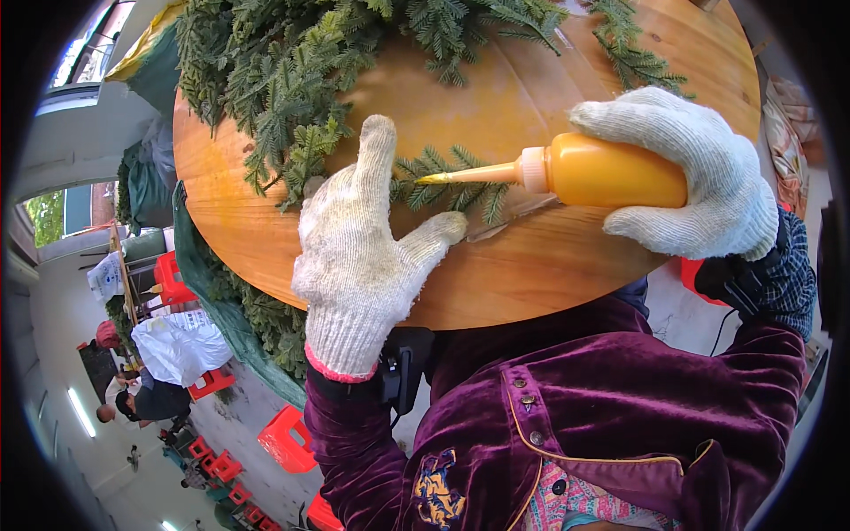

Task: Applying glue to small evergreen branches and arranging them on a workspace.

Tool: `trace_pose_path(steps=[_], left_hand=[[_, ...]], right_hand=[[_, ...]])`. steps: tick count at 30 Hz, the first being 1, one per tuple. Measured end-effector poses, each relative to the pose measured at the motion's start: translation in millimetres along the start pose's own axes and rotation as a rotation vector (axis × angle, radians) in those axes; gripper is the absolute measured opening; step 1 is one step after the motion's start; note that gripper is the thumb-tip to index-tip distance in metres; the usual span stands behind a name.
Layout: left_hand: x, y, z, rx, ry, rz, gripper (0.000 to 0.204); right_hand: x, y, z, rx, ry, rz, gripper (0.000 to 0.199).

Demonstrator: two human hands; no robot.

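My right hand point(699, 168), in a white knitted glove, is wrapped round an orange squeeze bottle point(615, 170) tipped on its side. Its long nozzle point(469, 175) points left, with yellow at the tip, over a small green fir sprig point(482, 196). Beside the sprig, my left hand point(354, 239) rests in a similar, soiled glove. Its index finger and thumb are stretched well apart, framing the sprig's left end and the nozzle tip; the other fingers are mostly hidden. No object shows in its grasp.
A heap of fir branches point(274, 80) covers the far left of the round wooden table point(531, 283). Another branch point(624, 44) lies at the far right. Green sheeting point(217, 310) with more greenery hangs at left. Red stools point(288, 440) and people point(155, 394) are beyond.
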State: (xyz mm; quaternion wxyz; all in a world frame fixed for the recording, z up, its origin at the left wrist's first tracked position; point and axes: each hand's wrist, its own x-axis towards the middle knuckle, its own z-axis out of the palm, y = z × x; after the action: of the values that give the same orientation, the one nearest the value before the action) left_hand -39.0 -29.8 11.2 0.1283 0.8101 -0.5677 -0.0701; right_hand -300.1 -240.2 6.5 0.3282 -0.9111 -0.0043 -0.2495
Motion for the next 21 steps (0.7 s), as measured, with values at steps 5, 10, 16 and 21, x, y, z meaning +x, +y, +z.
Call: trace_pose_path(steps=[5,10,16,21], left_hand=[[-1,-3,3,-0.008,0.017,0.022,0.106],[-5,-5,5,-0.046,0.129,0.079,0.106],[-16,7,13,-0.15,0.32,0.088,0.104],[-14,9,26,-0.118,0.309,0.005,0.098]], right_hand=[[2,-7,4,-0.051,0.011,0.028,0.065],[-2,-9,6,-0.048,0.032,0.06,0.064],[6,-21,6,-0.11,0.02,0.105,0.063],[17,-36,13,-0.159,0.164,0.047,0.066]])
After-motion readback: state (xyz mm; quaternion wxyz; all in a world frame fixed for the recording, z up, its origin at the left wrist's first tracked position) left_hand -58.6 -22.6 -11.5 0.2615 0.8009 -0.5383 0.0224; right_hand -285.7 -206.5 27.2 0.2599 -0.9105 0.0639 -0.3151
